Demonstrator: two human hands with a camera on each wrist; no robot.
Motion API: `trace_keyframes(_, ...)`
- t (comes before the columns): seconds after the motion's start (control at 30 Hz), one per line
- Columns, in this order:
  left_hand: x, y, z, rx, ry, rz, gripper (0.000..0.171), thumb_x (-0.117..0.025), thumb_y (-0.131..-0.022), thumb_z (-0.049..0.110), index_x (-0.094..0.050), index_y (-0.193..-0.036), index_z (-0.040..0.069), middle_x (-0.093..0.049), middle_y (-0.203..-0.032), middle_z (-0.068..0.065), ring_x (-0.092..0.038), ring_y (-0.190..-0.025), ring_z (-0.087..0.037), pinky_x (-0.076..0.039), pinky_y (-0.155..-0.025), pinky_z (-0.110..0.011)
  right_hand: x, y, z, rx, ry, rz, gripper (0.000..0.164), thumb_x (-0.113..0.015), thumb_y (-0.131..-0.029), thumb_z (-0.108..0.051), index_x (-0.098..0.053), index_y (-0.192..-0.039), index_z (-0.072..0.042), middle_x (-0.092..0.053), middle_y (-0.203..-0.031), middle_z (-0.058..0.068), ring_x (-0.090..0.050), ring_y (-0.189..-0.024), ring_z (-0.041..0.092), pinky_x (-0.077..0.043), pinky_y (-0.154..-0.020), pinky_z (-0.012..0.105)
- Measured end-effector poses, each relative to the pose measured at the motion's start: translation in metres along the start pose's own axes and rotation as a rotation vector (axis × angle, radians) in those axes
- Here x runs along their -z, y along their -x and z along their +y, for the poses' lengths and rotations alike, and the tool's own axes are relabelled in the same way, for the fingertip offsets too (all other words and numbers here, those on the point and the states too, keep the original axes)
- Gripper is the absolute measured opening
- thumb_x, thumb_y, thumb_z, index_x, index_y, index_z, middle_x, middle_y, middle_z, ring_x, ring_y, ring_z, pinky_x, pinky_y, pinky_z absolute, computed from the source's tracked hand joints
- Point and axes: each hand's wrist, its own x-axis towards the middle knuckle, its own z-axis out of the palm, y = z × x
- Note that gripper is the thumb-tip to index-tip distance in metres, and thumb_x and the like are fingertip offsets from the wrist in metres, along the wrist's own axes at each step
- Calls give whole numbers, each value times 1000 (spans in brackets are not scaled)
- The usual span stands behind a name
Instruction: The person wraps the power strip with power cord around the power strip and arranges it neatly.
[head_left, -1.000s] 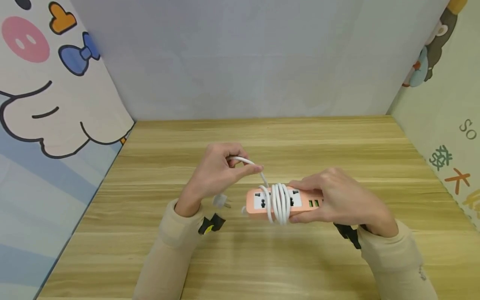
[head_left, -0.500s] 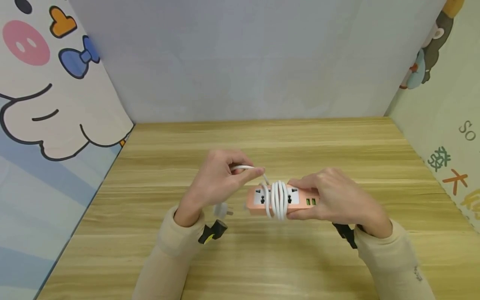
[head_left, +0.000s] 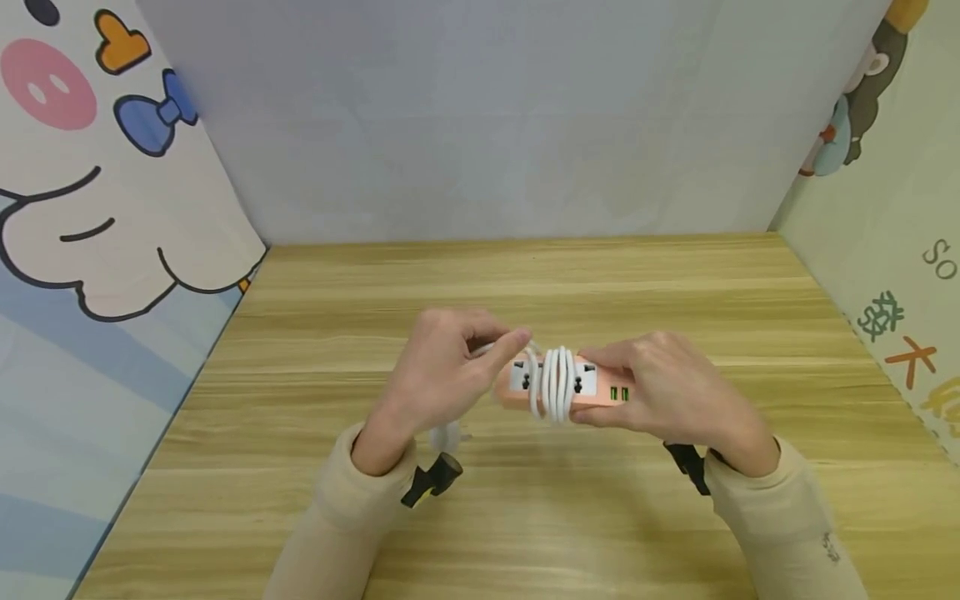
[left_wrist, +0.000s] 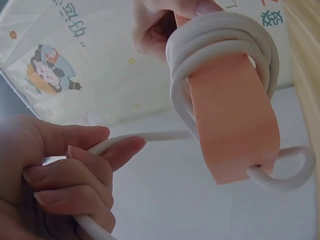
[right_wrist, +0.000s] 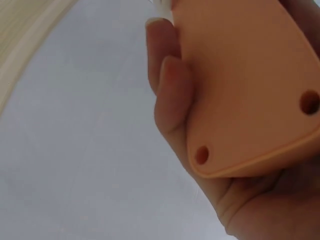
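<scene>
An orange power strip (head_left: 600,398) with white socket panels and green USB ports is held up over the table. Its right end is gripped by my right hand (head_left: 675,387), thumb on the near side and fingers on the far side. Several turns of white cord (head_left: 557,385) wrap its middle. The free run of cord (left_wrist: 162,136) goes from the coil to my left hand (head_left: 457,367), which pinches it between thumb and forefinger, the other fingers curled round it. A white plug (head_left: 445,435) hangs below the left hand, blurred. In the right wrist view the strip's underside (right_wrist: 245,90) shows two holes.
Below the hands lies a wood-grain table (head_left: 570,517). A pale grey wall (head_left: 480,117) stands behind it, with cartoon-printed panels on the left (head_left: 127,217) and right (head_left: 885,250). Black wrist camera mounts (head_left: 432,479) sit at the sleeves.
My left hand has come down and nearer the strip, drawing the cord close to its far edge. The strip has risen slightly in view; the plug has swung lower.
</scene>
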Motion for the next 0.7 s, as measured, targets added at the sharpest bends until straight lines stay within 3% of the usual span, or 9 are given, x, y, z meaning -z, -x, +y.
trace_keyframes(0.27, -4, 3, 7, 53, 49, -4, 19, -66, -100, 21, -82, -99, 10, -73, -75, -2, -53, -56, -9, -43, -52, -23, -4, -4, -1, -40, 71, 79, 38, -87, -78, -42, -75, -110, -25, -58, -64, -12, -43, -51, 0, -37, -48, 20)
trace_keyframes(0.43, -6, 5, 13, 104, 121, -31, 20, -64, -101, 21, -80, -106, 11, -69, -65, 1, -54, -43, -10, -40, -43, -25, -6, -5, 0, -50, 106, 133, 38, -88, -76, -40, -75, -109, -25, -54, -59, -13, -41, -49, 0, -36, -48, 21)
trace_keyframes(0.6, -8, 8, 19, 163, 185, -54, 25, -61, -103, 24, -78, -91, 10, -56, -48, 1, -60, -42, -10, -38, -40, -26, -5, -6, 0, -37, 125, 208, 36, -88, -75, -39, -75, -105, -23, -51, -56, -12, -40, -49, 0, -34, -47, 21)
trace_keyframes(0.7, -10, 9, 21, 154, 201, -52, 28, -60, -104, 23, -74, -82, 11, -58, -49, 3, -63, -46, -9, -38, -41, -24, -5, -5, 0, -30, 132, 271, 38, -90, -73, -37, -77, -104, -19, -53, -57, -11, -39, -48, 0, -34, -47, 21)
